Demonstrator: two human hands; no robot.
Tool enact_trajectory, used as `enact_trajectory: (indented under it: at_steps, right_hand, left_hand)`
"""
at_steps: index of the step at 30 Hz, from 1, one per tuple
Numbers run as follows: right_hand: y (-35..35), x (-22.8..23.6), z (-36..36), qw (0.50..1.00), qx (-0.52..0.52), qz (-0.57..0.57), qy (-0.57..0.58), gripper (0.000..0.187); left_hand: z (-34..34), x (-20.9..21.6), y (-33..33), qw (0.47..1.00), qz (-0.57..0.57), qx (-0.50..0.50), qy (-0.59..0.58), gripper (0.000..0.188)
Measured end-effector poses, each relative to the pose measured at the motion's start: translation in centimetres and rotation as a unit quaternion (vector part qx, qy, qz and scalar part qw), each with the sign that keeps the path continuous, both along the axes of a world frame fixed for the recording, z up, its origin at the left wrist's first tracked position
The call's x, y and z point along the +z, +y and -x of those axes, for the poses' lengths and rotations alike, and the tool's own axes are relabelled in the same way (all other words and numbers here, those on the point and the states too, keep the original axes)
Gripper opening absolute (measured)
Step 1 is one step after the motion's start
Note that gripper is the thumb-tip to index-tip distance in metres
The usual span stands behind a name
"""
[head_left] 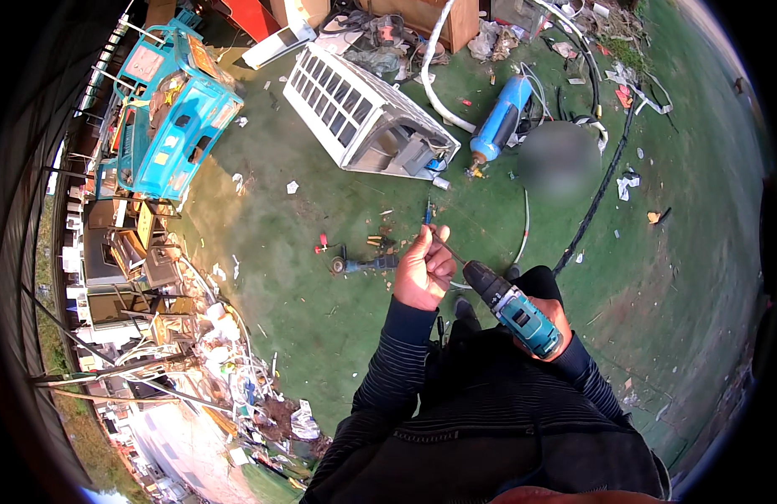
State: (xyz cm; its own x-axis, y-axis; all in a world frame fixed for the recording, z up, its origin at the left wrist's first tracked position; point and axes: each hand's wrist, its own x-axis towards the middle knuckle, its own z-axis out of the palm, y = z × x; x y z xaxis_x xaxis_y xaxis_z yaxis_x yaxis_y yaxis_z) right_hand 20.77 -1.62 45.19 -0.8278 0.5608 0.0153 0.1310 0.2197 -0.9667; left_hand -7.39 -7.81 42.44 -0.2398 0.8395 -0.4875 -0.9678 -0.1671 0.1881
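My right hand (pixel 556 317) grips a teal and black cordless drill (pixel 527 319), its chuck pointing up and to the left. A long thin bit (pixel 452 251) runs from the chuck to my left hand (pixel 423 275). The thumb and fingers of that hand are closed in a pinch at the bit's far end. On the green ground just beyond lie a blue angle grinder (pixel 367 264), yellow-handled pliers (pixel 376 241) and a slim blue tool (pixel 428 213). The fingertips partly hide the tip of the bit.
Ahead, a white air-conditioner casing (pixel 355 126) lies on its side beside a blue gas cylinder (pixel 502 116). A black cable (pixel 596 206) crosses the ground on the right. At far left stand a turquoise vehicle (pixel 187 134), stacked chairs (pixel 157 260) and a rubbish heap (pixel 237 361). One round patch is blurred.
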Motion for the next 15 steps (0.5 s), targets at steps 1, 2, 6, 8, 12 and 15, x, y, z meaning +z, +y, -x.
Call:
enact_trajectory:
  at_steps: [1, 2, 6, 8, 12, 15]
  right_hand:
    - [0.7, -0.1, 0.4, 1.000, -0.003, 0.009, 0.006, 0.019]
    - [1.5, 1.0, 1.3, 0.999, -0.012, 0.043, 0.002, 0.019]
    - [6.4, 0.8, 3.8, 0.998, -0.017, 0.043, 0.035, 0.019]
    - [9.2, -0.1, 5.3, 0.983, -0.042, 0.173, 0.038, 0.020]
    - [18.1, -3.3, 9.4, 0.934, -0.004, 0.356, 0.011, 0.028]
    - [26.2, -3.1, 13.5, 0.983, 0.057, -0.161, 0.068, 0.027]
  left_hand:
    - [0.1, -0.3, 0.6, 1.000, -0.006, -0.003, -0.002, 0.018]
    - [0.5, -0.5, 1.3, 1.000, -0.010, -0.004, -0.003, 0.018]
    - [2.5, -1.4, 4.9, 0.999, -0.030, 0.012, 0.038, 0.017]
    - [3.5, -0.7, 7.6, 0.995, 0.001, 0.046, 0.089, 0.017]
    - [6.8, 0.9, 14.7, 0.977, 0.066, 0.082, 0.186, 0.019]
    - [9.7, 1.9, 20.3, 0.973, 0.081, 0.098, 0.194, 0.018]
